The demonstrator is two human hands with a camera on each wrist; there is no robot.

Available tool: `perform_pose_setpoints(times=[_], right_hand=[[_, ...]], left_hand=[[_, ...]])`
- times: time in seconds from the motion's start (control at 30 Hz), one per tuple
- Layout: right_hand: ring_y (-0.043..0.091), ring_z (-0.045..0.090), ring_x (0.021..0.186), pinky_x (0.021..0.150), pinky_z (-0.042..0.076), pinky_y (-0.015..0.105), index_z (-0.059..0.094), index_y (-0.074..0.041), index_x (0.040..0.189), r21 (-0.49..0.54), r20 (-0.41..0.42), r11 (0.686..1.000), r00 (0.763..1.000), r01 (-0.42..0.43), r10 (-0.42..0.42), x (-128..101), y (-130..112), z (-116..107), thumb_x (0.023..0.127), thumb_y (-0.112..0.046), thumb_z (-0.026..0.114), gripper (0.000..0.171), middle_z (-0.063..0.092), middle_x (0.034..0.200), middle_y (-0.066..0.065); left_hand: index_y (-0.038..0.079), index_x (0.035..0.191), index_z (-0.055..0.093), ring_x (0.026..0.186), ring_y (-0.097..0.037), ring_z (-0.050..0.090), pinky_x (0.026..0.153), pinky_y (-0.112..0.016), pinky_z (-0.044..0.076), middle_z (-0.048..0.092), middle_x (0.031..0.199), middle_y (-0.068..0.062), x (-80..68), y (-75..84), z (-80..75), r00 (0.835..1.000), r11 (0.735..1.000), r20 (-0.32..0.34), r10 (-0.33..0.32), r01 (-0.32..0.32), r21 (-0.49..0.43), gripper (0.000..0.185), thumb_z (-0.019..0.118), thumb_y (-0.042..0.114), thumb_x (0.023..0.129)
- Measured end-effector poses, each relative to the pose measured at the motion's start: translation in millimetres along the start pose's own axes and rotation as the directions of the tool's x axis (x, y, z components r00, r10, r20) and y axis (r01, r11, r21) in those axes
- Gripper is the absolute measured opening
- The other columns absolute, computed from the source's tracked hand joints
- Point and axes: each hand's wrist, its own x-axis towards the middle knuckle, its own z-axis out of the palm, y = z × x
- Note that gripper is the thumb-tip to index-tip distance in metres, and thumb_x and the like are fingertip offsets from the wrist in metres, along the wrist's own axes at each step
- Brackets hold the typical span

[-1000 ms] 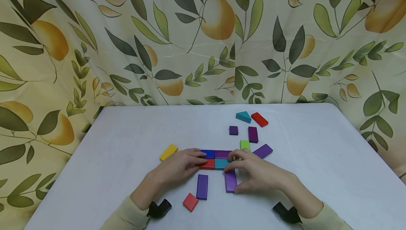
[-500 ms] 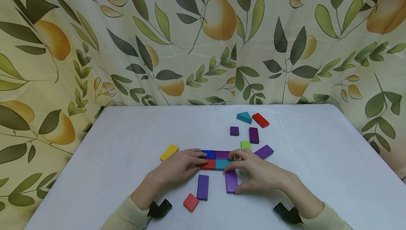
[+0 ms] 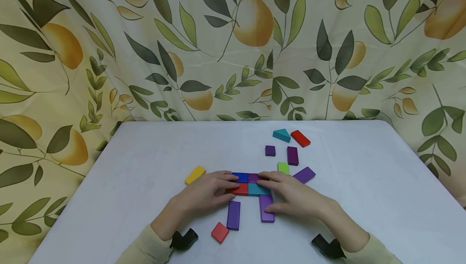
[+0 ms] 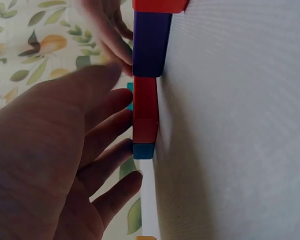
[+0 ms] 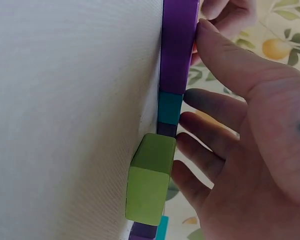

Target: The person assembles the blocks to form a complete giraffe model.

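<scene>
Flat on the table, blue (image 3: 240, 177), purple (image 3: 253, 178), red (image 3: 240, 190) and teal (image 3: 258, 190) blocks lie joined in two rows. My left hand (image 3: 204, 189) rests its extended fingers on the left end, over the blue and red blocks. At the other end, my right hand (image 3: 296, 193) lays its fairly straight fingers across the purple and teal blocks. Its thumb touches a long purple block (image 3: 267, 216) that reaches down from the teal one. Another long violet block (image 3: 233, 216) lies below the red block. A green block (image 5: 150, 190) sits beside the right fingers in the right wrist view.
A yellow block (image 3: 195, 174) lies by the left hand, and a red square block (image 3: 220, 232) nearer me. Behind the right hand are a violet block (image 3: 304, 175), a dark purple one (image 3: 293, 156), a small purple cube (image 3: 270, 151), a teal triangle (image 3: 282, 135) and a red block (image 3: 300, 138).
My right fingers have straightened and shifted left over the joined blocks. The right thumb has moved from the near end of the long purple block onto its side. The left hand stays put.
</scene>
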Motion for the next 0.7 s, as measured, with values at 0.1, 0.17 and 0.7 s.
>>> perform_pose_setpoints(times=[0.1,0.17,0.7], right_hand=[[0.034,0.034,0.143,0.110,0.035,0.060,0.055,-0.012,0.147,0.001,0.005,1.000,1.000,-0.002,0.002,-0.3,0.3,0.3,0.091,-0.045,0.074,0.068,0.040,0.157,0.006],[0.034,0.034,0.143,0.110,0.035,0.061,0.054,-0.012,0.147,0.002,0.007,1.000,1.000,-0.004,0.004,-0.5,0.5,0.5,0.091,-0.046,0.074,0.068,0.040,0.157,0.006],[0.035,0.034,0.143,0.110,0.034,0.062,0.054,-0.011,0.147,0.009,0.001,1.000,1.000,0.006,-0.006,0.5,0.7,1.4,0.091,-0.044,0.074,0.068,0.040,0.156,0.008]], left_hand=[[0.022,0.136,0.067,0.140,-0.018,0.043,0.109,-0.039,0.042,0.055,0.145,0.007,0.5,0.9,0.3,1.000,1.000,0.014,-0.010,0.009,0.010,0.049,0.070,0.047,0.094],[0.021,0.137,0.066,0.140,-0.018,0.042,0.110,-0.039,0.041,0.055,0.145,0.006,1.0,1.2,0.5,1.000,1.000,0.023,-0.004,0.003,0.028,0.056,0.072,0.052,0.091],[0.019,0.138,0.065,0.139,-0.018,0.041,0.112,-0.037,0.039,0.052,0.146,0.003,-2.3,-3.8,0.9,0.999,0.999,0.019,0.039,-0.039,-0.017,0.044,0.071,0.031,0.096]])
